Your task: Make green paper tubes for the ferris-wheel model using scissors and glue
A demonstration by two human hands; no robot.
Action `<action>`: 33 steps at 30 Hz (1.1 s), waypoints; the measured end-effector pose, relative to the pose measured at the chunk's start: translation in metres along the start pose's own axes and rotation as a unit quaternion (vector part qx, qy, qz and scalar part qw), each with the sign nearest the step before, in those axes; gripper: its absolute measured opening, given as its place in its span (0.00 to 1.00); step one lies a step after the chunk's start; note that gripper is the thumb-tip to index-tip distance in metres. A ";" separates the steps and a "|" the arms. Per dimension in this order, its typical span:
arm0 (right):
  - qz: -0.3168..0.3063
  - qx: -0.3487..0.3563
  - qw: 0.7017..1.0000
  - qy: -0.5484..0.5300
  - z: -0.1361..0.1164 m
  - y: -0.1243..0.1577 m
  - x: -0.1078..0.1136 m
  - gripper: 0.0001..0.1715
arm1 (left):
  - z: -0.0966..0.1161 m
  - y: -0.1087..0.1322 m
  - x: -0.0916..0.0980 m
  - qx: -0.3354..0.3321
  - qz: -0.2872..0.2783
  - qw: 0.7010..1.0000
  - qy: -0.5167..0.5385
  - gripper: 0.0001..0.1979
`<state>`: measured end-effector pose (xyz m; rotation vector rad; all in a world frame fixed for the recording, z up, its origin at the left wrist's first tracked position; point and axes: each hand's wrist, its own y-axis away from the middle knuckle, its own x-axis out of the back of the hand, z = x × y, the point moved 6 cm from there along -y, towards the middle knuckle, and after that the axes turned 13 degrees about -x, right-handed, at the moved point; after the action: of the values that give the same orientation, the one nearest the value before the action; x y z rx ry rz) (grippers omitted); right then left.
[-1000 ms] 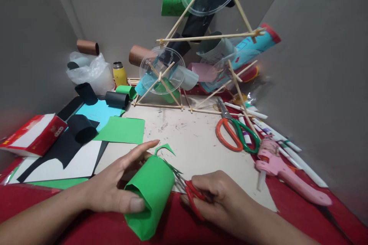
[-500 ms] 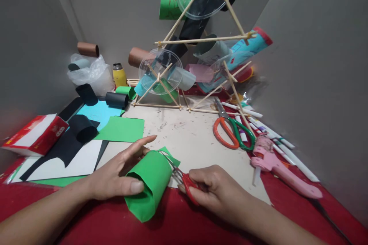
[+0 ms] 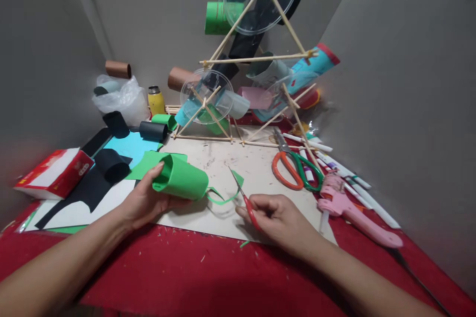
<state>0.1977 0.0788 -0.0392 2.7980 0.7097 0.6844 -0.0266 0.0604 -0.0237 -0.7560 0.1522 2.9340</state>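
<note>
My left hand is wrapped round a green paper tube, tilted with its open end toward the upper left. From the tube's right end trails a thin curled green strip, seemingly still joined to it. In my right hand is a small pair of scissors with red handles, blades close together and pointing up and left beside the strip's far end. The tube and the scissors are apart. Below them a tiny green scrap lies on the red cloth.
Behind stands a stick frame with clear plastic lids and paper tubes. On the right lie large scissors, a pink glue gun and several markers. Black paper, green sheets and a red box lie left.
My left hand has lifted and turned the green tube up and left, away from the scissors. The scissors have come off the tube's edge, and a cut strip now hangs from it.
</note>
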 end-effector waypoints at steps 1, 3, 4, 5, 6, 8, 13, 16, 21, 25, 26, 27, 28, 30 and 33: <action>0.005 0.001 1.000 0.000 0.000 -0.001 0.001 0.30 | 0.000 -0.002 0.001 0.006 0.014 1.000 0.020 0.32; 0.017 0.009 1.000 0.003 -0.001 -0.001 0.004 0.30 | 0.000 -0.005 0.003 0.020 0.022 0.998 0.051 0.32; 0.024 0.016 1.000 0.006 -0.002 -0.001 0.005 0.30 | 0.000 -0.005 0.004 0.027 0.020 0.998 0.062 0.32; 0.033 0.025 0.999 0.009 -0.003 -0.001 0.007 0.29 | 0.001 -0.006 0.005 0.028 0.018 0.997 0.069 0.32; 0.041 0.037 0.998 0.012 -0.004 0.000 0.008 0.28 | 0.001 -0.006 0.007 0.028 0.018 0.997 0.073 0.31; 0.054 0.065 0.996 0.023 -0.008 0.003 0.010 0.25 | 0.003 -0.006 0.009 0.020 0.020 0.997 0.076 0.31; 0.074 0.132 0.986 0.065 -0.023 0.011 0.009 0.19 | 0.009 -0.006 0.011 -0.001 0.005 0.998 0.056 0.33; 0.075 0.164 0.980 0.087 -0.032 0.021 0.001 0.16 | 0.012 -0.006 0.012 -0.015 0.007 0.999 0.040 0.33; 0.014 0.207 0.970 0.126 -0.044 0.060 -0.036 0.14 | 0.011 -0.007 0.020 -0.035 0.022 0.997 -0.062 0.33; -0.128 0.201 0.958 0.156 -0.040 0.093 -0.079 0.21 | 0.003 -0.012 0.022 -0.051 0.024 0.990 -0.130 0.29; -0.144 0.197 0.957 0.158 -0.038 0.098 -0.085 0.22 | 0.001 -0.013 0.021 -0.058 0.023 0.987 -0.146 0.29; -0.154 0.194 0.956 0.159 -0.036 0.102 -0.090 0.23 | -0.001 -0.016 0.019 -0.062 0.021 0.985 -0.161 0.29; -0.160 0.191 0.956 0.157 -0.034 0.105 -0.094 0.23 | -0.003 -0.018 0.016 -0.064 0.018 0.982 -0.174 0.29; -0.171 0.185 0.957 0.144 -0.030 0.108 -0.100 0.23 | -0.005 -0.022 0.010 -0.069 0.016 0.977 -0.199 0.29; -0.177 0.174 0.963 0.105 -0.026 0.109 -0.104 0.22 | 0.000 -0.025 0.005 -0.092 0.033 0.968 -0.230 0.30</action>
<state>0.1492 -0.0655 -0.0272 2.7958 1.4575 0.8615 -0.0275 0.0852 -0.0279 -0.0680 -0.1399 3.1198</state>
